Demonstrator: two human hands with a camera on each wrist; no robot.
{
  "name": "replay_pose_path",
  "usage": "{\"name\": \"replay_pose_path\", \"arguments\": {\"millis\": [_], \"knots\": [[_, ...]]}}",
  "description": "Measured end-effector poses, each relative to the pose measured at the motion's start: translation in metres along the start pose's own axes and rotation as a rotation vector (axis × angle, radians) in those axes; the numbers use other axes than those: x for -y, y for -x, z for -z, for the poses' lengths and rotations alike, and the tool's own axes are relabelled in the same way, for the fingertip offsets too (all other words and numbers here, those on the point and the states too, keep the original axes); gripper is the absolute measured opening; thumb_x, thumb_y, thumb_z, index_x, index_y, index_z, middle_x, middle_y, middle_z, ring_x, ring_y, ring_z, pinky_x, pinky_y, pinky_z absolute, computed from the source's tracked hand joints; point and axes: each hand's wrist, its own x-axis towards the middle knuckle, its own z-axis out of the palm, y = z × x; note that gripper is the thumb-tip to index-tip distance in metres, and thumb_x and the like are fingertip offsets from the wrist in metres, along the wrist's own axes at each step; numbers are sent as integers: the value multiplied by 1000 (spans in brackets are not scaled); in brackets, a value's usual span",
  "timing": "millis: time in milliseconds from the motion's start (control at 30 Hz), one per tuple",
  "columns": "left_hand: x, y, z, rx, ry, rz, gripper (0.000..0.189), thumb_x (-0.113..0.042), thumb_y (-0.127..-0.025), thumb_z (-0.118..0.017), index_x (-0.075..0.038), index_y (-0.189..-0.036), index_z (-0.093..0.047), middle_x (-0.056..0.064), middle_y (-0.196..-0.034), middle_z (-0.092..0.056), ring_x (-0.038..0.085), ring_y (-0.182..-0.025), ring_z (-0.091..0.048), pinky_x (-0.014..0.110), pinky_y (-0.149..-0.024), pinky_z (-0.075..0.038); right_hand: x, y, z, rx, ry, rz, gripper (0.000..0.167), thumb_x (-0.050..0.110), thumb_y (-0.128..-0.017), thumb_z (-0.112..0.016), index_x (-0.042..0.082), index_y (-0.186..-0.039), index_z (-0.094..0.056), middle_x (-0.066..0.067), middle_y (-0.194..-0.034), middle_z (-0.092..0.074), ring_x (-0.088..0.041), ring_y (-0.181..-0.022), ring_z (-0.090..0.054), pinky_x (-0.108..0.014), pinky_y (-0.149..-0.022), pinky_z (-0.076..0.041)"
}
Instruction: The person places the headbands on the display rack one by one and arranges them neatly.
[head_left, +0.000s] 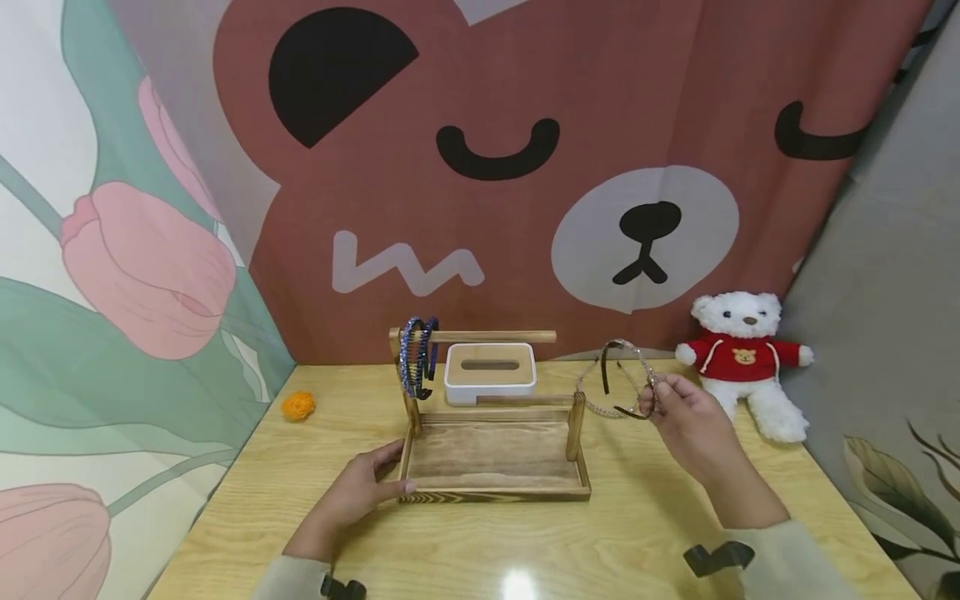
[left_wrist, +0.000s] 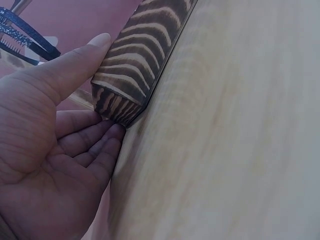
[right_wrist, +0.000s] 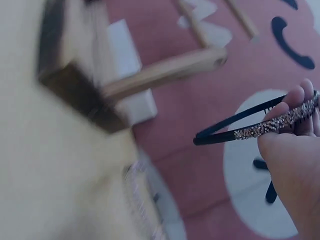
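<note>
A wooden rack point(head_left: 495, 494) with a tray base, two posts and two level bars stands on the table. My left hand point(head_left: 354, 500) grips its front left corner, thumb on the front edge and fingers bent against the side. Two dark headbands, one with blue glitter point(head_left: 406, 358), hang at the left end of the upper bar point(head_left: 495, 337). To the right of the rack, my right hand point(head_left: 693, 429) pinches a black glittery headband point(right_wrist: 265, 127) by one part of its band, raised above the table. Another sparkly headband point(right_wrist: 137, 195) lies behind it on the table.
Behind the rack sits a white tissue box point(head_left: 491, 392) with a wooden lid. An orange ball-like item point(head_left: 297, 406) lies at the left. A white teddy bear point(head_left: 744, 358) in a red hoodie leans at the back right. A bear-print curtain point(head_left: 510, 242) closes off the back.
</note>
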Motion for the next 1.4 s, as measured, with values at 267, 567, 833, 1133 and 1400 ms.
{"name": "replay_pose_path", "arguments": {"millis": [267, 567, 833, 1133, 1400], "knots": [[-4, 1, 1, 4, -36, -41, 87, -26, -97, -86, 7, -164, -41, 27, -166, -48, 46, -152, -50, 54, -126, -40, 14, -42, -47, -15, -36, 69, 25, -3, -115, -42, 3, -130, -62, -5, -115, -69, -14, -107, -65, -25, -93, -57], [-5, 1, 0, -9, -18, -11, 86, -24, -95, -87, 5, -164, -43, 26, -165, -49, 44, -152, -51, 53, -126, -40, 15, -69, -90, -70, -45, 130, 26, -9, -111, -47, 3, -123, -67, -4, -109, -73, -14, -103, -69, -24, -91, -60], [-5, 1, -1, -19, -21, 5, 87, -24, -94, -88, 4, -164, -44, 25, -166, -49, 44, -153, -49, 53, -127, -39, -6, -75, -129, -78, -20, 19, 15, -2, -112, -54, 5, -120, -64, -2, -112, -70, -12, -104, -68, -24, -92, -59], [-3, 2, -1, -24, -16, 14, 86, -25, -95, -88, 2, -164, -45, 24, -166, -50, 43, -153, -50, 53, -126, -41, -43, -89, -188, -52, -7, -114, 18, -2, -111, -54, -7, -128, -56, -7, -114, -71, -18, -109, -70, -28, -98, -62], [-1, 0, 0, -5, -6, 0, 88, -27, -96, -87, 4, -165, -42, 24, -167, -49, 43, -154, -50, 54, -126, -41, -75, -98, -220, -118, 98, -201, 22, 4, -110, -63, -5, -131, -63, -6, -106, -66, -17, -95, -71, -30, -91, -65]]}}
